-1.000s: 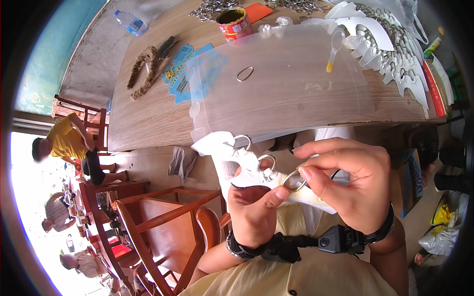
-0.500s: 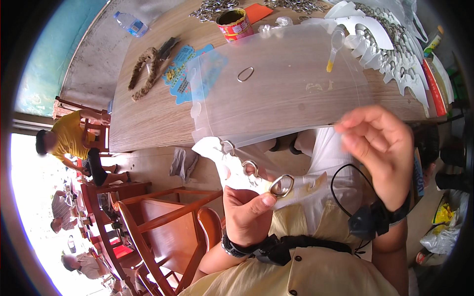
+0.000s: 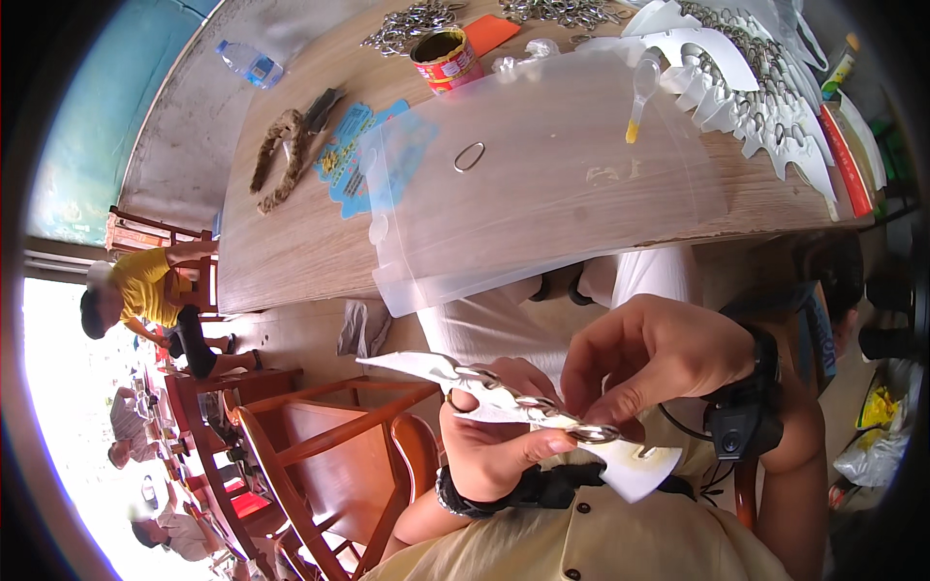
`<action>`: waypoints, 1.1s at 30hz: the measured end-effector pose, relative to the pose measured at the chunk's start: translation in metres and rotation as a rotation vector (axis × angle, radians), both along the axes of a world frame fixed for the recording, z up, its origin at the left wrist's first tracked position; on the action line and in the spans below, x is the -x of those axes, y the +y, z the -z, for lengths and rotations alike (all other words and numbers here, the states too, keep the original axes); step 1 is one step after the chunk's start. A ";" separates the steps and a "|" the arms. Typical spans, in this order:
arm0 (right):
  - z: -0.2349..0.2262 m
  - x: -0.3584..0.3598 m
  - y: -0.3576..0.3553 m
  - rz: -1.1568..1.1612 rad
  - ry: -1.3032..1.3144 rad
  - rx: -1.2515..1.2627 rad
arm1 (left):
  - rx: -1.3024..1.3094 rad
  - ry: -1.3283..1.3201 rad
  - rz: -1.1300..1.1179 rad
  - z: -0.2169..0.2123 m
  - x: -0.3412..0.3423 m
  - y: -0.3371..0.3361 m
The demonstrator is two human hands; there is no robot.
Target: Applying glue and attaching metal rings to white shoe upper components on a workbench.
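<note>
My left hand [image 3: 489, 450] is closed on a white cut-out card strip [image 3: 639, 476], holding it nearly edge-on above my lap. Several metal rings sit along the strip, and my left thumb presses beside the ring at its near end [image 3: 593, 435]. My right hand [image 3: 668, 349] has come in from the right, with thumb and fingers bent together at that same metal ring; its fingertips partly hide the contact. A loose oval metal ring [image 3: 470, 157] lies on the translucent plastic sheet [image 3: 523, 218] covering part of the table.
On the table [image 3: 281, 237] stand a red open can [image 3: 447, 60], metal-ring piles [image 3: 412, 27], and stacked white cards with rings [image 3: 765, 107]. A small spoon [image 3: 639, 97] with a yellow tip lies on the sheet. A wooden chair [image 3: 329, 450] is at left; people sit farther off.
My right hand has moved down and left from the air to the strip, closing its fingers at the end ring. The strip has tilted flatter, its far end now lower.
</note>
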State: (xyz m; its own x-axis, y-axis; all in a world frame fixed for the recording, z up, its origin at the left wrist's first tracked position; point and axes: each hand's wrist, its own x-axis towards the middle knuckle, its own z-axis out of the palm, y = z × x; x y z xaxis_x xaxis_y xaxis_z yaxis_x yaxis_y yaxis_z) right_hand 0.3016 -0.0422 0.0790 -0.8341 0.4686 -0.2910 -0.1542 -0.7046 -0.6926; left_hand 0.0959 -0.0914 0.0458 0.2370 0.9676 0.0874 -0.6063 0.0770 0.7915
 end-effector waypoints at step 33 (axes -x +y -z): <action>-0.024 0.012 -0.027 0.454 -0.483 -0.998 | 0.175 -0.085 0.081 0.008 0.003 -0.003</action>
State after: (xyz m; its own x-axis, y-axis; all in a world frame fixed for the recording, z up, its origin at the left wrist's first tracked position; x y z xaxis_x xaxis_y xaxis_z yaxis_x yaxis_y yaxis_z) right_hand 0.2894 -0.0692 0.1028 -0.4385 0.8891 0.1311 0.1764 0.2282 -0.9575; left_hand 0.0931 -0.0941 0.0374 0.3133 0.9479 -0.0572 -0.6569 0.2598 0.7078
